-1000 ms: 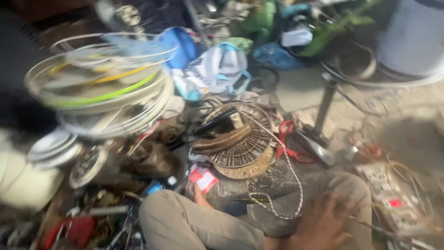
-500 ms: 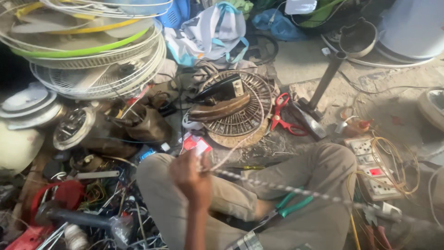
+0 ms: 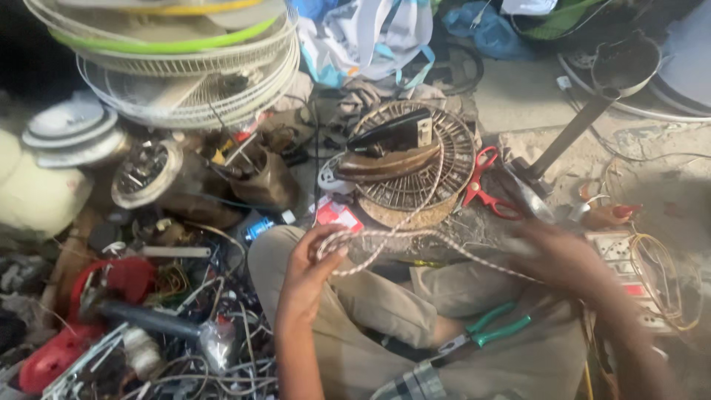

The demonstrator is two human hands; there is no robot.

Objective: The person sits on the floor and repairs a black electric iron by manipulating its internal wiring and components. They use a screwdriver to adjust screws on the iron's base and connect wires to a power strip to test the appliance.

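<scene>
Both hands grasping braided cord: left hand [image 3: 307,270] pinches loop [image 3: 348,241], right hand [image 3: 552,255] clenched round other end.

Left of the left hand's fingers [image 3: 326,248]: tangled wires [image 3: 200,326], blocked. Ahead: round grille [image 3: 415,159] bearing an iron [image 3: 389,152] (red scissors [image 3: 485,185] beside). Between both hands: lap, passable under the cord [image 3: 415,237].

Daylight fell from the upper right, washing out the concrete floor [image 3: 533,96] — the far left sank into shadow. The right hand [image 3: 563,255] was motion-blurred; just beyond its fingers detail smeared. The left hand [image 3: 307,278] stayed sharper — fingers reasonably defined.
</scene>
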